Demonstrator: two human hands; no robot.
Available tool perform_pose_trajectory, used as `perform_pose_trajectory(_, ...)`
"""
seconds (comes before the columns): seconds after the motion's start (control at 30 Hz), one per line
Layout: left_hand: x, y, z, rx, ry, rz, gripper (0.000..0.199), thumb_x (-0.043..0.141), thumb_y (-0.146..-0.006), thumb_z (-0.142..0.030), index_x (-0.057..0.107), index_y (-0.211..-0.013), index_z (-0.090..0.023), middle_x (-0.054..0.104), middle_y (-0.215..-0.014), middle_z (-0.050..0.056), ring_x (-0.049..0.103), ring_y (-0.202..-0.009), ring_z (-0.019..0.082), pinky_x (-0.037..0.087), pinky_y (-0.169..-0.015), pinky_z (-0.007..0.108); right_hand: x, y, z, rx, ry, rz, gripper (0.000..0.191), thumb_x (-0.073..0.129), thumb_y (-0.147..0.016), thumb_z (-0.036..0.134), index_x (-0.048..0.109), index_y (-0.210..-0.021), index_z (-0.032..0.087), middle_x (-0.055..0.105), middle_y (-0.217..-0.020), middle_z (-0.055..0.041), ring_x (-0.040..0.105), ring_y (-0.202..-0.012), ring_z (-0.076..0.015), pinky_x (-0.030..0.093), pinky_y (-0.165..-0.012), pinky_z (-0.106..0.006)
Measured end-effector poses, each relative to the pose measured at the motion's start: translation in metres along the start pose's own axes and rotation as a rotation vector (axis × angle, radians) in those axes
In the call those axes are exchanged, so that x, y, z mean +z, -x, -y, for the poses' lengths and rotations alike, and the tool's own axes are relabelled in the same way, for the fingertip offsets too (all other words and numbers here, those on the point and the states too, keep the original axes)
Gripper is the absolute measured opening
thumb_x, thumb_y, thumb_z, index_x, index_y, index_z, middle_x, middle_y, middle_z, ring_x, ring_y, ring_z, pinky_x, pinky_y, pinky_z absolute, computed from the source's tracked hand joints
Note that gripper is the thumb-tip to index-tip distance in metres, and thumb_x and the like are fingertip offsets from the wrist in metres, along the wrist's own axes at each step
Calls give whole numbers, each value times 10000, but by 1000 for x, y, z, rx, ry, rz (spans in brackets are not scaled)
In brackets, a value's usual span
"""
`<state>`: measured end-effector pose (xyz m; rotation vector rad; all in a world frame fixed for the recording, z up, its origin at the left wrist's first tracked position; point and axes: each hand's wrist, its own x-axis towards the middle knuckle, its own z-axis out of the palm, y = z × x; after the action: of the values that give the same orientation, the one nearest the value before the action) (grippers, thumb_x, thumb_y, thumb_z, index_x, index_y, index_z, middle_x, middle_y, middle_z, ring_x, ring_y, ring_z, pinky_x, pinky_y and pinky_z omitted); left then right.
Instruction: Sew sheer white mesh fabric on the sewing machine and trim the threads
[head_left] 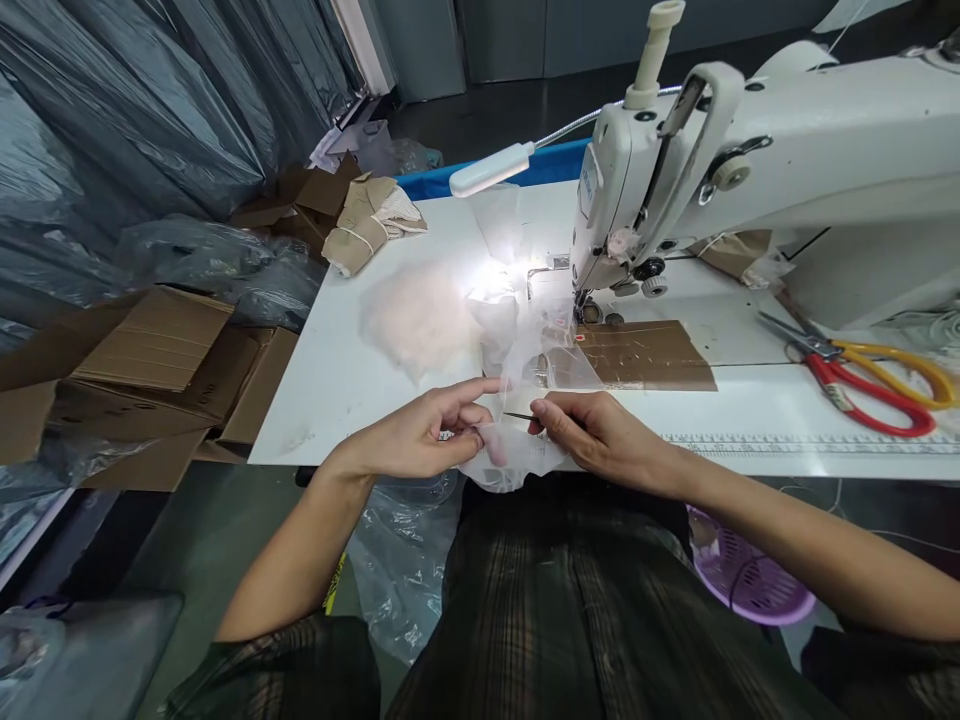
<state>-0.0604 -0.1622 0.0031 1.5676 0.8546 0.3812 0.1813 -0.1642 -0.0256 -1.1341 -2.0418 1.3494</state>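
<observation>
- At the front edge of the bench, sheer white fabric spreads back over the top and droops toward my lap.
- My left hand pinches that fabric between thumb and curled fingers.
- Just apart from it, my right hand grips a slim dark tool, tip pointing left.
- Near the bench's far left corner lies a brown bundle.
- Toward the front edge, right of me, rest scissors.
</observation>
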Motion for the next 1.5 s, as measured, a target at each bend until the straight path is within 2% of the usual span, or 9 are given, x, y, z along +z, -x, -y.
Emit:
perform_pose_trajectory(0.37,0,0,3,-17,-49,11,688,555,-895,-151,319,-1542,-176,715,-859,46,499,-575,67,376,-554,170,12,-4,-3,-71,-4,-85,387,452,-993,450,556,-732,184,438,-566,43,354,-519,-102,264,-528,-262)
perform_pose_trajectory(0.57,15,7,-9,51,-12,65,579,537,-913,-149,415,-1479,-165,713,-911,62,590,-684,96,437,-621,188,17,25,-2,-146,-286,-93,319,653,-904,451,620,-1056,173,518,-686,36,386,-533,-81,295,-477,-223)
perform_pose_trajectory(0.73,20,7,-17,127,-57,-14,467,577,-930,-202,514,-1392,-190,710,-1007,80,619,-740,112,477,-660,215,13,49,0,-145,-324,-72,198,651,-914,332,673,-791,178,558,-610,15,440,-515,-85,346,-470,-222)
perform_pose_trajectory(0.87,12,-12,-13,113,-196,-376,243,646,-916,-349,688,-1082,-177,700,-924,59,603,-770,140,477,-688,248,-29,55,-17,-37,-256,-488,194,723,-849,378,681,-753,215,595,-643,-12,493,-548,-134,387,-483,-267)
perform_pose_trajectory(1.03,33,-46,-4,61,-525,-656,414,694,-816,-587,635,-872,-180,639,-815,28,553,-726,162,440,-651,280,-96,50,-52,71,36,-1127,224,737,-801,404,677,-799,189,489,-589,17,402,-519,-130,334,-509,-299)
perform_pose_trajectory(1.1,47,-58,-1,46,-671,-716,464,727,-760,-616,618,-877,-181,629,-863,40,555,-750,180,438,-656,295,-113,50,-63,203,314,-1190,255,722,-808,379,697,-943,164,549,-649,-14,483,-590,-162,398,-601,-325)
perform_pose_trajectory(1.2,53,-69,4,48,-758,-781,255,691,-832,-433,623,-814,-188,616,-865,41,555,-759,182,439,-677,301,-123,50,-74,410,598,-1095,408,669,-847,367,669,-1189,146,655,-797,-85,583,-731,-222,438,-713,-353)
perform_pose_trajectory(1.3,35,-64,5,137,-493,-787,110,647,-852,-274,639,-781,-190,647,-877,38,595,-804,172,471,-740,291,-127,46,-83,504,677,-912,383,590,-892,375,688,-1203,174,702,-870,-122,612,-769,-252,430,-715,-362)
perform_pose_trajectory(1.5,-16,-12,0,182,457,-859,184,737,-730,-266,583,-775,-176,759,-910,87,724,-842,238,563,-818,367,-136,25,-93,531,924,-759,457,487,-955,349,610,-1314,95,675,-1112,-284,632,-982,-372,416,-742,-430)
